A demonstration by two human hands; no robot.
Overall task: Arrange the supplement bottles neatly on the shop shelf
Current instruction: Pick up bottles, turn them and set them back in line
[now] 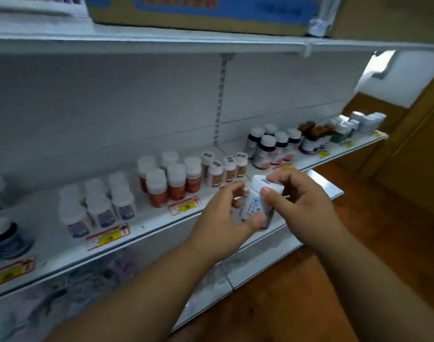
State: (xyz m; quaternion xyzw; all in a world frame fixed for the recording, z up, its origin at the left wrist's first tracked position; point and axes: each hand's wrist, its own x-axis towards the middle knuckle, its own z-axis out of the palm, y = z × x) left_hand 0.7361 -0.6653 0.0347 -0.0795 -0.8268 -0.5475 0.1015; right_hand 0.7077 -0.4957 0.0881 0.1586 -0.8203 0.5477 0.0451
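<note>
A white supplement bottle with a white cap and blue print is held tilted in front of the white shop shelf. My left hand grips its lower body from the left, thumb under the label. My right hand grips the cap end, thumb and fingers curled round it. On the shelf stand groups of bottles: purple-labelled ones, red-labelled ones, small orange-labelled ones and dark bottles with white caps.
A cardboard box sits on the upper shelf. Brown-capped bottles and white packs stand at the far right. Dark blue bottles are at the left edge. Price tags line the shelf front. A wooden floor lies below right.
</note>
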